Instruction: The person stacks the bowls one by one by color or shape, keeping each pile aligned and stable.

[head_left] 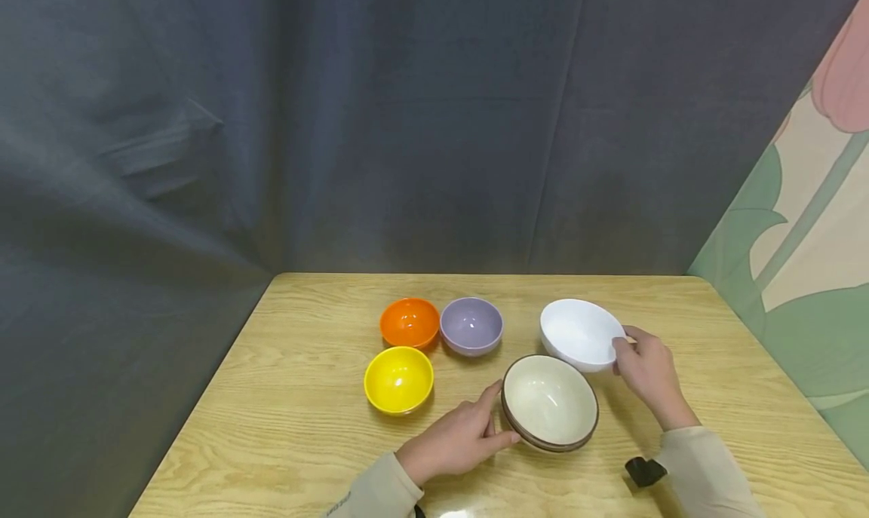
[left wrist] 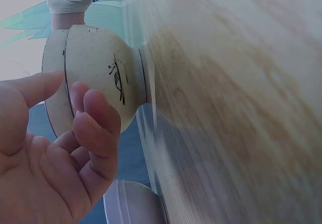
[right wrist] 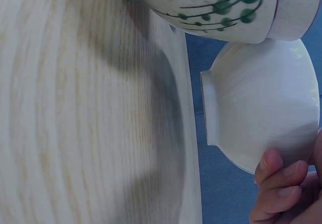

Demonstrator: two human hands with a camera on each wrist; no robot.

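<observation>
Two nested cream bowls [head_left: 550, 401] with brown rims stand near the middle front of the table, their painted outsides showing in the wrist views. My left hand [head_left: 462, 435] is beside them, its index finger and thumb spread at the left rim. In the left wrist view, the fingers of the left hand [left wrist: 65, 153] bend loosely in front of the bowls. My right hand [head_left: 648, 371] pinches the right edge of a white bowl [head_left: 581, 333]. The right wrist view shows the foot of the white bowl [right wrist: 266, 98] off the table, behind the cream bowls.
An orange bowl [head_left: 410, 323] and a purple bowl [head_left: 471, 326] stand side by side at the back, with a yellow bowl [head_left: 398, 381] in front of the orange one. A dark curtain [head_left: 434, 126] hangs behind the wooden table [head_left: 271, 427]. A patterned wall [head_left: 808, 224] is on the right.
</observation>
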